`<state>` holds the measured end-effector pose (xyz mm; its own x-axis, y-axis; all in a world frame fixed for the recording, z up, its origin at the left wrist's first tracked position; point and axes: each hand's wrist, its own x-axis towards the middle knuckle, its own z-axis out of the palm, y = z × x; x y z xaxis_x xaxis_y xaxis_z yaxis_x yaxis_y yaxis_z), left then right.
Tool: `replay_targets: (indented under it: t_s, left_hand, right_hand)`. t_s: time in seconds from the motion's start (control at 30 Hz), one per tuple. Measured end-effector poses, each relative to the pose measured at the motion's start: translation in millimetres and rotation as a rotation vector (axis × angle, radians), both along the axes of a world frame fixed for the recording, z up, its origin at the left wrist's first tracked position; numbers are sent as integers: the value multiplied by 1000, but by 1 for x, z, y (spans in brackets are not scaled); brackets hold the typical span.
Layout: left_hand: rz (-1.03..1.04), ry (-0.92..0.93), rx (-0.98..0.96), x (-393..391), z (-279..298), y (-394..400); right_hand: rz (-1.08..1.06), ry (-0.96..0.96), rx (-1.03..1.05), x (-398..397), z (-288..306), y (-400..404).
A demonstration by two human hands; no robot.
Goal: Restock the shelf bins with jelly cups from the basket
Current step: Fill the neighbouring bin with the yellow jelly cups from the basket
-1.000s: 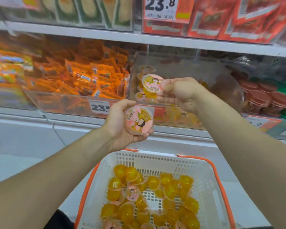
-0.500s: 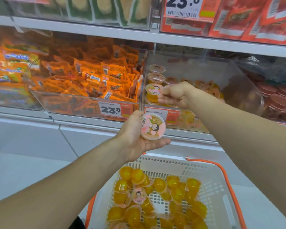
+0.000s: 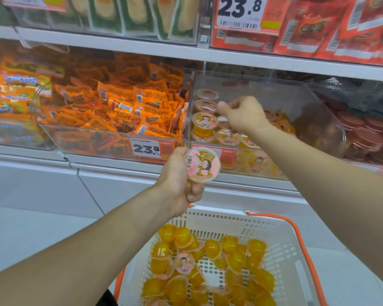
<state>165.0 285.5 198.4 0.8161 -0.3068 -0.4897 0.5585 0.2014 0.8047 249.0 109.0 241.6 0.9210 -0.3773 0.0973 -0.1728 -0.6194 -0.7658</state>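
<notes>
Left hand [image 3: 179,178] grips a jelly cup [image 3: 202,164] just below the bin [image 3: 314,100]; right hand [image 3: 244,115] inside it, fingers curled, maybe pinching one, can't tell; set it lid-up in the row.

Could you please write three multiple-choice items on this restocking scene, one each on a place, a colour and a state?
1. Where is the right hand?
A. inside the clear bin
B. inside the basket
C. on the upper shelf

2. What colour are the basket's handles?
A. blue
B. orange
C. black

3. What is the left hand doing?
A. hanging idle
B. pressing a price tag
C. holding a jelly cup

Answers: 1 A, it reaches over the bin's front among the stacked cups. 2 B, orange runs along the white rim. 3 C, fingers curl round the cup, its lid facing the camera.
</notes>
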Motion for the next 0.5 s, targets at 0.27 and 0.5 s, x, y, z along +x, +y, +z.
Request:
replay_targets:
  t_s: [0.27, 0.5]
  left_hand:
    - [-3, -169, -344, -3, 10, -22]
    - [-135, -491, -11, -9, 12, -29]
  right_hand:
    - [302, -8, 385, -110, -6, 11]
    - [272, -89, 496, -122, -25, -7]
